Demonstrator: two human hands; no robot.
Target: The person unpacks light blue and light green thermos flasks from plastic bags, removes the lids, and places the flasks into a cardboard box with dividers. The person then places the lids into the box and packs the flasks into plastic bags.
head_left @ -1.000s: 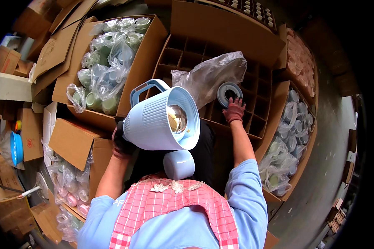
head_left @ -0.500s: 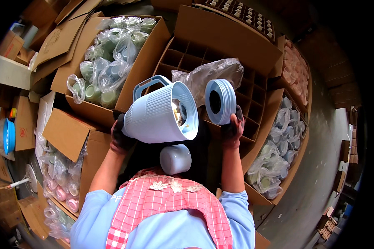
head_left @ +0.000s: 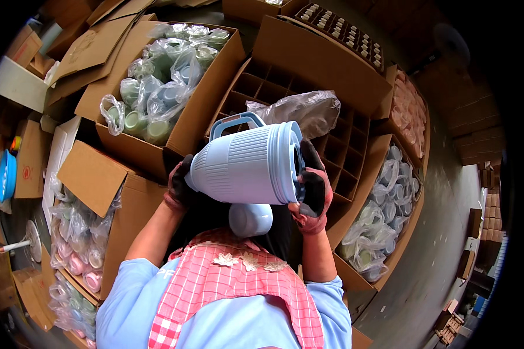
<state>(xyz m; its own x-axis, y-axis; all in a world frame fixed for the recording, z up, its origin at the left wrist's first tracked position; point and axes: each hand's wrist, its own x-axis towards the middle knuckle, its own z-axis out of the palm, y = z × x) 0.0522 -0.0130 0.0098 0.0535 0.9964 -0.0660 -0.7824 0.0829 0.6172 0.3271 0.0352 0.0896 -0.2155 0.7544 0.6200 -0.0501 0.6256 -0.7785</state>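
Note:
A pale blue ribbed thermos jug (head_left: 236, 160) lies sideways in front of me, its loop handle on the far side. My left hand (head_left: 182, 181), in a dark and red glove, is closed around its narrow end. Against the jug's wide end sits the round threaded cap (head_left: 293, 142), light blue with a dark centre. My right hand (head_left: 314, 195), also gloved, grips this cap from the right; whether the threads are engaged is hidden. Below the jug, a pale blue cup (head_left: 250, 220) rests at my lap.
Ahead stands a divided carton (head_left: 346, 136) with a clear plastic bag (head_left: 303, 113) lying over its compartments. Cartons of bagged cups (head_left: 157, 96) stand at the left, and another carton of bagged cups (head_left: 384, 209) at the right. A blue bowl (head_left: 7, 174) is far left.
The cap, held apart from the jug before, has come left against its wide end with my right hand. The jug has shifted right and turned, so its inner liner no longer shows.

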